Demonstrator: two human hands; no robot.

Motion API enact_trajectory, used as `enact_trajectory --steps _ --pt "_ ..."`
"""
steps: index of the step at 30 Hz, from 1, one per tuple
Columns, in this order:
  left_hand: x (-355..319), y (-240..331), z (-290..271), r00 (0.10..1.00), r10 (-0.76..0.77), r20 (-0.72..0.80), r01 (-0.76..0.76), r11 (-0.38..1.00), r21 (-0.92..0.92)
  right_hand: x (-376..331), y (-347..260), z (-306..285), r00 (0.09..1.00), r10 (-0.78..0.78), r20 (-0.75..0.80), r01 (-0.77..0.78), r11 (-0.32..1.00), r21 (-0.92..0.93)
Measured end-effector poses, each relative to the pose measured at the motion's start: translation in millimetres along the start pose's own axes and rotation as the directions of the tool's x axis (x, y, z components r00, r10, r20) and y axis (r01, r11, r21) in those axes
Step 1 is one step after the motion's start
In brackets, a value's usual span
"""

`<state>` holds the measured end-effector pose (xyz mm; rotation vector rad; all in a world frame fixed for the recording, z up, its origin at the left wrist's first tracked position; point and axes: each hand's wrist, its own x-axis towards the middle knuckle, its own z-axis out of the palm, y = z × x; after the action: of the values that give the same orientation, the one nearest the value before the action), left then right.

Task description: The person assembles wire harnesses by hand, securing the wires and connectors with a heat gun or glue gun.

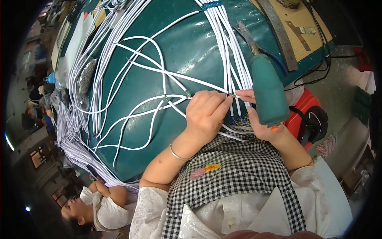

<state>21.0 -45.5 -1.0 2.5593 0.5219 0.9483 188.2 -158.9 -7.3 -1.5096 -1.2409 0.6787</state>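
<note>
- We've got our left hand [207, 113] pinched shut on a thin white cable [203, 81] right near its stripped end, just in from the near edge of the green table [191, 44].
- Our right hand [260, 119] is wrapped around the teal handle of a soldering iron [267, 89], its metal tip pointing off toward the far edge, while the fingertips [243, 95] of that same hand nip the cable end too.
- Handling-wise, we'd guess the cable is light and floppy, with a slick jacket, so it wants holding close to the bared tip where it can't wander. The fine coloured wires poking out look easy to bend or snap.
- The iron seems stiff and chunky; the handle is the only sane place to grab it.
- Count: one iron, two hands, one flat bunch of white cables [232, 47] running to the far edge (around eight, hard to be sure), plus a handful of loose loops [139, 115] crossing mid-table.
- A big heap of more white cable [73, 139] hangs off the left edge, way too many to count.
</note>
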Motion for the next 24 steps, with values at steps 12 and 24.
enact_trajectory --steps 12,24 --pt "-4.3 5.7 -0.6 0.999 0.031 0.035 -0.034 0.994 0.102 -18.6 -15.1 -59.9 0.965 0.176 0.196 -0.26 0.757 0.599" --pt "16.3 15.7 6.2 0.892 -0.432 0.133 0.445 0.891 -0.089 -6.6 -21.4 -37.4 0.97 0.149 0.19 -0.235 0.759 0.607"
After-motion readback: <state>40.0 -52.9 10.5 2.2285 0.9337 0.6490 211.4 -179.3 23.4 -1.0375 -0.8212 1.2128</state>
